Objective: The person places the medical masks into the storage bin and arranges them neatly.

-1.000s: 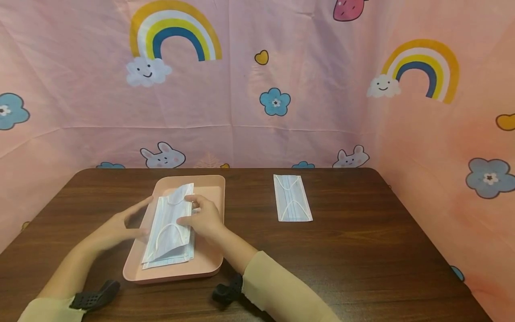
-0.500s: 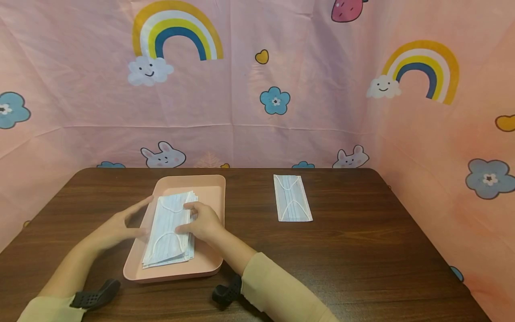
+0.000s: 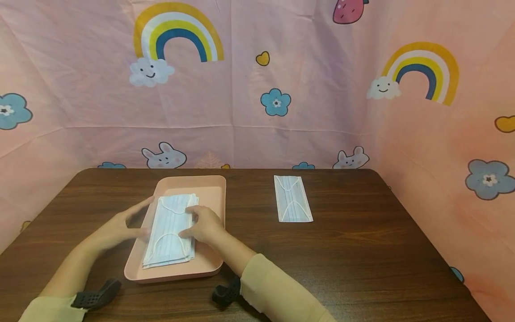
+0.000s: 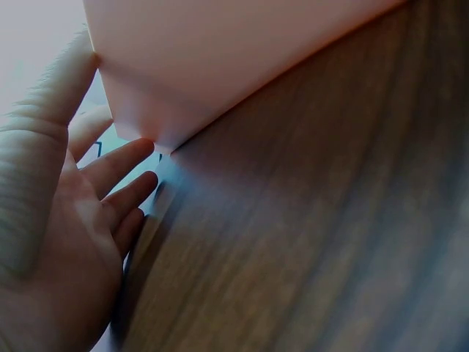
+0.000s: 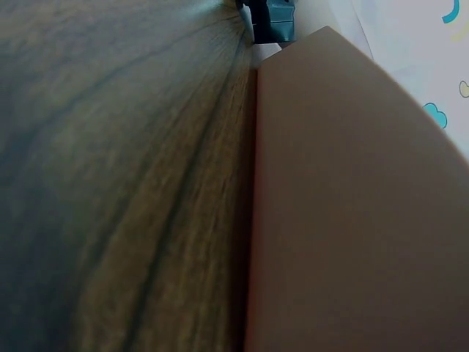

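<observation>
**mask_mike:** Since a second ago the top mask has dropped flat onto the stack of masks (image 3: 170,231); before, its far end was lifted and crooked. Both hands barely shifted.

**trayfan:** What's the right hand (image 3: 205,222) doing now?

**mask_mike:** It sits at the stack's 3 o'clock edge, fingers bent over the side, fingertips and thumb touching the top mask. Looks more like pressing than a real pinch. Its wrist view only shows tray wall and tabletop, so no help there.

**trayfan:** And the left hand (image 3: 116,228)?

**mask_mike:** Spread open, fingers nearly straight, holding nothing. It's at the stack's 9 o'clock side, thumb right at the edge of the masks, over the rim of the pink tray (image 3: 209,188). The left wrist view shows the open palm (image 4: 51,242) next to the tray's outer wall.

**trayfan:** Where's the stack exactly?

**mask_mike:** Lying lengthwise in the tray, toward its 9 o'clock side, ear loops up. The tray sits on the brown wooden table (image 3: 362,250). One single mask (image 3: 292,198) lies flat at about 2 o'clock from the tray, well apart. Pink cartoon cloth (image 3: 281,89) hangs behind and at 3 o'clock.
</observation>
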{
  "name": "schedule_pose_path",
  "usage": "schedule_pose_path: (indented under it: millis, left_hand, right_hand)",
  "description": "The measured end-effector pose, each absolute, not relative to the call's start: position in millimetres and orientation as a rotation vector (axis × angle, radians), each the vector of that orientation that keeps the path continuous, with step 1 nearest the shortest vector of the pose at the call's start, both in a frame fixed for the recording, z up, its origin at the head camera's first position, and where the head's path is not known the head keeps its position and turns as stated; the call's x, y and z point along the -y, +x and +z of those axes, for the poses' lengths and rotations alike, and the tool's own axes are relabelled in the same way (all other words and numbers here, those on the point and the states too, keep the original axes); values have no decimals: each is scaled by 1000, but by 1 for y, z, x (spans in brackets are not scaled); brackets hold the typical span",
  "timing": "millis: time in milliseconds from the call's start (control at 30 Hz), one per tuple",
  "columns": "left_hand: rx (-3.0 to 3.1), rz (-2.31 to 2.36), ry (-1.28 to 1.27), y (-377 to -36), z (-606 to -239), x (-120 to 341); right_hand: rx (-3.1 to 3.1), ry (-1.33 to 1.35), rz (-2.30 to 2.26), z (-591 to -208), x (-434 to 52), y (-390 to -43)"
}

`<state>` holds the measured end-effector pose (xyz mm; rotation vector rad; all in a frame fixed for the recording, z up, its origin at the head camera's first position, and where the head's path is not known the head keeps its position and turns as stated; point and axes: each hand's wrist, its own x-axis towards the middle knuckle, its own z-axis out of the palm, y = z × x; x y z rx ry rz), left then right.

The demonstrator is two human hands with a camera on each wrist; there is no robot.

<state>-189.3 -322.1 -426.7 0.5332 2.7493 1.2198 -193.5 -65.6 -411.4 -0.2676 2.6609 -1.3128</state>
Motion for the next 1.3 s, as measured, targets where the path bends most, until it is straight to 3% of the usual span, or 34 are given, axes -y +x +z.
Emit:
schedule_pose_path:
  millis: [767, 1300]
  left_hand:
    - [-2747, 1253, 514, -187, -433, 321]
    - [-2727, 1289, 538, -188, -436, 322]
  right_hand:
    - [-2756, -399, -1241, -413, 60, -186]
    - [-2551, -616, -1630, -410, 41, -171]
